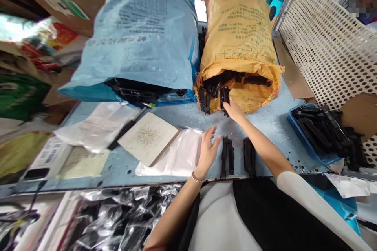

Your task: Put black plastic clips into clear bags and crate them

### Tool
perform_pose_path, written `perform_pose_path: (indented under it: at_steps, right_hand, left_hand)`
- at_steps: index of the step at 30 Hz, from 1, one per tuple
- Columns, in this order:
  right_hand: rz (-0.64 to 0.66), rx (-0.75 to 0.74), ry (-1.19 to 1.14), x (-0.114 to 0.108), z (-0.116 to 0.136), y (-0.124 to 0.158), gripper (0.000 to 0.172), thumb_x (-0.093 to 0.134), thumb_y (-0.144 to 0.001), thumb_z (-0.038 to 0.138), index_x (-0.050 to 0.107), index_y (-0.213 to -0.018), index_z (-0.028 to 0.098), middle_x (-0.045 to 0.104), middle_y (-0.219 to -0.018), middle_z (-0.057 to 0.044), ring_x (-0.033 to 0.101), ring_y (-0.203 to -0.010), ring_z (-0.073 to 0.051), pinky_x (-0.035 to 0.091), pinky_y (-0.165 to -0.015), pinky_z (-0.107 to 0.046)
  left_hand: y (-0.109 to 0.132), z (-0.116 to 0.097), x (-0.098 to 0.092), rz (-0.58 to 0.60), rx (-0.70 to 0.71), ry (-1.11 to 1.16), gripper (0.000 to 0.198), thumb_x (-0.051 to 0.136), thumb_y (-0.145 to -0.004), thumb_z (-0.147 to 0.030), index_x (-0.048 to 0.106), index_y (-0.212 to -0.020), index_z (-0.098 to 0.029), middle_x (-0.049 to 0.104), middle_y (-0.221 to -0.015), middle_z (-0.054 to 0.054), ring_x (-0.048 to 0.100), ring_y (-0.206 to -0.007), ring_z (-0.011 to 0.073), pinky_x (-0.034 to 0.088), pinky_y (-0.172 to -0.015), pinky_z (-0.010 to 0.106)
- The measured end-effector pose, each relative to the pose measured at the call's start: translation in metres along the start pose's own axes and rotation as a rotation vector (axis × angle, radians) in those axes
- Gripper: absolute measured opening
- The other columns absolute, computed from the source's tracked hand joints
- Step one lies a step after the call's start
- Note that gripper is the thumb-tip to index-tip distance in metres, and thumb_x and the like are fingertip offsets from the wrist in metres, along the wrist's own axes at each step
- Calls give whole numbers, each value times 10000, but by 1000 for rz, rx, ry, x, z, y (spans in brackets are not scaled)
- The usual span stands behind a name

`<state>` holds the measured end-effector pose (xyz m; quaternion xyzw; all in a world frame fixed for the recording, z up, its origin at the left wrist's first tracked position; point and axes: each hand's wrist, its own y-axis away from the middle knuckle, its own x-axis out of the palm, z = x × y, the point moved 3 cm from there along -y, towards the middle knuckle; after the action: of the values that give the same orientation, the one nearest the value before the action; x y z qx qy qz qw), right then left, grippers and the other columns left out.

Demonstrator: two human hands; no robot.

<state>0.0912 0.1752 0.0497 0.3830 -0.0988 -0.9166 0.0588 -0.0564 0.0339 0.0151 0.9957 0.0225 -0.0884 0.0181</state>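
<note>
Blue tabletop (272,125): blue sack (144,35) beyond left hand (208,151), basket (306,142) off right hand (234,110)
Right hand: clamped on 1 black part (224,96), yellow sack (243,27) mouth ahead
Left hand: empty, fingers apart; board (147,137) leftward

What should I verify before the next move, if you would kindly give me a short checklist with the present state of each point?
1. Right hand at the black part by the sack's mouth: ok, touching it.
2. Firm grip on that part: cannot tell; the fingers are partly hidden.
3. Left hand free: ok, open, nothing seen in it.
4. Yellow sack open towards the person: ok, black pieces show inside.
5. White plastic bags uncovered: not ok, the speckled board overlaps them.
6. Blue basket contents within its rim: not ok, some pieces jut past it.
</note>
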Motion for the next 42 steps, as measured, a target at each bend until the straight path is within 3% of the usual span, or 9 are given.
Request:
perform_pose_path:
  at_steps: [4,7,11,16,22,28,32,36,42]
  right_hand:
    - [105,-376,-351,7,-6,77,451,354,-1022,454,346,-1414,232,679,-1188,-82,663,-1055,-251,525,-917,-420]
    - [27,-481,-200,1,-9,117,344,372,-1036,502,466,-1237,239,692,-972,-52,672,-861,-235,522,-783,-373]
    - [-324,-694,87,-32,-6,112,355,369,-1046,518,536,-1114,212,668,-939,-91,628,-858,-252,496,-768,-388]
    - [-345,-986,306,-43,-1,88,367,374,-1058,479,588,-926,210,654,-851,-87,585,-794,-240,455,-713,-364]
    - [-224,-743,159,-30,7,110,380,294,-1095,399,579,-927,210,625,-771,-35,572,-723,-189,418,-669,-311]
    - [-154,-1060,347,0,12,161,287,477,-1031,369,593,-826,205,611,-813,-69,539,-772,-226,426,-697,-361]
    - [-102,-834,175,16,4,169,283,405,-1037,277,565,-808,233,614,-800,-65,569,-760,-239,469,-683,-377]
    - [7,-776,86,12,-3,140,238,450,-1041,348,577,-864,252,641,-803,-26,623,-744,-201,507,-675,-318]
    - [-273,-280,392,-78,-49,-27,371,392,-1005,184,553,-1338,148,574,-1384,-183,535,-1286,-280,459,-1052,-429]
  left_hand:
    - [-28,-24,-2,65,-223,581,655,652,-830,-670,595,-1293,-210,665,-1262,110,614,-1191,257,479,-1024,410]
    - [-30,-44,3,120,-295,686,540,792,-734,-591,650,-1059,-184,707,-965,29,675,-916,178,534,-840,300]
    - [-9,-62,7,270,-396,647,479,806,-732,-555,612,-932,-165,663,-791,-6,630,-635,122,512,-594,246]
    - [18,-74,14,411,-516,669,506,780,-738,-591,591,-896,-149,637,-716,0,583,-548,105,464,-504,224]
    - [12,-69,7,198,-492,669,550,808,-681,-622,604,-875,-150,648,-713,-4,587,-542,110,472,-519,235]
    - [5,-60,-2,93,-441,649,551,775,-725,-612,650,-988,-144,650,-760,11,615,-665,138,499,-627,254]
    - [14,-64,-8,-123,-72,395,554,765,-789,-526,587,-1184,-181,643,-909,23,629,-806,148,526,-766,279]
    - [24,-47,-29,-203,92,254,836,781,-800,-449,313,-1464,-250,648,-1080,50,674,-903,185,556,-867,361]
    - [39,28,-33,-83,-178,-4,527,550,-949,-486,490,-1386,-197,606,-1341,149,589,-1261,288,449,-1114,522]
